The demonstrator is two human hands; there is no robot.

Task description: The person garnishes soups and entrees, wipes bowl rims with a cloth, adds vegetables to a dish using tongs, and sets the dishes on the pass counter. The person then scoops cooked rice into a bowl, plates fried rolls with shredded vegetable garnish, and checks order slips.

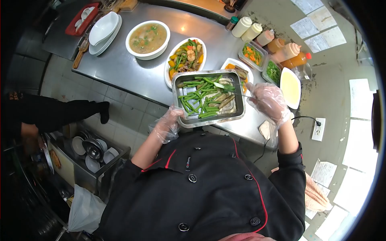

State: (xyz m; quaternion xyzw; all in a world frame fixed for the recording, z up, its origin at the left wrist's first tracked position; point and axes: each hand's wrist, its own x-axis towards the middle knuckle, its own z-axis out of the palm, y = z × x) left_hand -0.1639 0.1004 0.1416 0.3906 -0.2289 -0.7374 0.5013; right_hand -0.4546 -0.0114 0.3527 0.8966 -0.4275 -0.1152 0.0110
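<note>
Tilted in front of my chest is a rectangular metal tray with cut green beans and brownish vegetable strips in it. My left hand, in a clear plastic glove, is closed on the tray's left edge. My right hand, also gloved, is closed at the tray's right side around thin metal tongs, mostly hidden by the fingers. A pale green vegetable piece is at the tongs' tips over the tray. Behind the tray, an oval plate holds mixed vegetables and a shrimp.
On the steel counter stand a soup bowl, stacked white dishes, a plate partly behind the tray, garnish containers and sauce bottles. A co-worker's arm is at left, near a dish-filled cart.
</note>
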